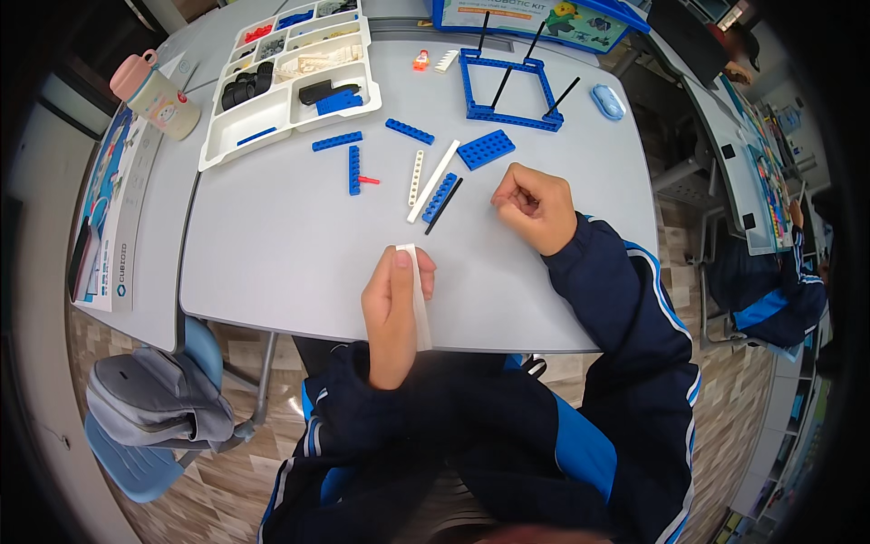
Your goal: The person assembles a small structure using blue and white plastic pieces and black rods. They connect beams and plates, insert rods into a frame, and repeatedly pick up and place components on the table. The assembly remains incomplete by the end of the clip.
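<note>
Gripping a long white strip (420, 308), apparently plastic, the left hand (391, 295) pinches it over the grey table's (272, 272) near edge in the head view; the right hand (536, 208) curls closed, nothing showing inside. Handling this strip seems the current step; two-handed work would call for uncurling the right fingers. Printed lettering marks the blue plastic box (542, 13) and white cardboard box (125, 222).

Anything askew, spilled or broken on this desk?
Nothing looks spilled or broken. The black rods on the blue frame seem to lean, but fisheye bending may explain that. The blue plate and long white bar lie loose at angles outside the parts tray.
</note>
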Tool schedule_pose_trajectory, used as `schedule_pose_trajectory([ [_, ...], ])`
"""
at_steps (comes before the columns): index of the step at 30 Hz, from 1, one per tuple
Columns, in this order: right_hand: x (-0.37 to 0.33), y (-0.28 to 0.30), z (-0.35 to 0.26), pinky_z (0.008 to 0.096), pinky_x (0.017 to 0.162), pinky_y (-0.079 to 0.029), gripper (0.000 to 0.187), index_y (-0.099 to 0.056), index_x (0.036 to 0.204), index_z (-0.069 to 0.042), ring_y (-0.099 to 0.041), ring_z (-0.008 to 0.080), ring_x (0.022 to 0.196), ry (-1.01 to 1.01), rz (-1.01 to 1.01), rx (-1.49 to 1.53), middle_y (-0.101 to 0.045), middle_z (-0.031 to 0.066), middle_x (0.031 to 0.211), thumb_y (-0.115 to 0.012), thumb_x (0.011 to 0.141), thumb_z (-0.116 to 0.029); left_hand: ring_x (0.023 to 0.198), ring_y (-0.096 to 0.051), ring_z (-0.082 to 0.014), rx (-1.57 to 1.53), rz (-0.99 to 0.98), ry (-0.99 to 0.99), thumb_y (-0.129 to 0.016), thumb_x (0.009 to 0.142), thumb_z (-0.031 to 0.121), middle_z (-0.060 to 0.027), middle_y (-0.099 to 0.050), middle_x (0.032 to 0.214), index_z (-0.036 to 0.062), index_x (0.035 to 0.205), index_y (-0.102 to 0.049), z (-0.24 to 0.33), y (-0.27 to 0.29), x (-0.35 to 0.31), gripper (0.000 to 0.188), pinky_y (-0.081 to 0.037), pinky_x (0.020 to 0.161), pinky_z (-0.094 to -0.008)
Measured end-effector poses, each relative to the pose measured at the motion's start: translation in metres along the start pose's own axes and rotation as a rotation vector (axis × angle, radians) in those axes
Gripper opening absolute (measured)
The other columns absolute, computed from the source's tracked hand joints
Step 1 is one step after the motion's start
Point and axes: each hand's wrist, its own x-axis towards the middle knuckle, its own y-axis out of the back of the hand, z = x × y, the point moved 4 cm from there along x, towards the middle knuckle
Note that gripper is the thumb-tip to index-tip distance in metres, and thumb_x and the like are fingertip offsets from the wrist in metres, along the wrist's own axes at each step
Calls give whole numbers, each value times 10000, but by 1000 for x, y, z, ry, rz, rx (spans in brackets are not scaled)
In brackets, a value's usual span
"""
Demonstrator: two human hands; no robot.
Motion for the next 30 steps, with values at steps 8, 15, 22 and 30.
schedule_pose_trajectory([
  [8, -5, -1, -14, 254, 504, -412, 86, -578, 746, -16, -524, 127, 539, 119, -100, -65, -554, 54, 646, -658, 724, -38, 666, -404, -63, 5, -1, 26, -359, 1074, 283, 3, -477, 710, 47, 880, -557, 1, -4, -1, 365, -340, 617, -222],
  [15, -45, -41, -52, 304, 420, -409, 164, -541, 729, -85, -518, 178, 474, 967, -289, -344, -460, 37, 631, -690, 671, -118, 647, -406, -76, -40, -47, 40, -378, 1059, 333, -5, -466, 690, 47, 856, -550, 6, -4, -3, 390, -328, 603, -233],
  [22, -75, -67, -60, 297, 442, -408, 172, -568, 765, -84, -551, 165, 533, 1059, -413, -412, -487, 35, 646, -671, 725, -215, 635, -421, -80, -5, -103, 83, -386, 1056, 308, -4, -478, 682, 43, 841, -550, 6, -6, -6, 379, -347, 595, -238],
  [30, -85, -82, -54, 340, 563, -481, 188, -654, 865, -50, -636, 234, 656, 912, -478, -298, -631, 104, 746, -660, 754, -202, 641, -463, -117, 386, -356, -87, -501, 1019, 197, -65, -527, 699, 1, 847, -531, 10, -18, -7, 263, -411, 610, -270],
])
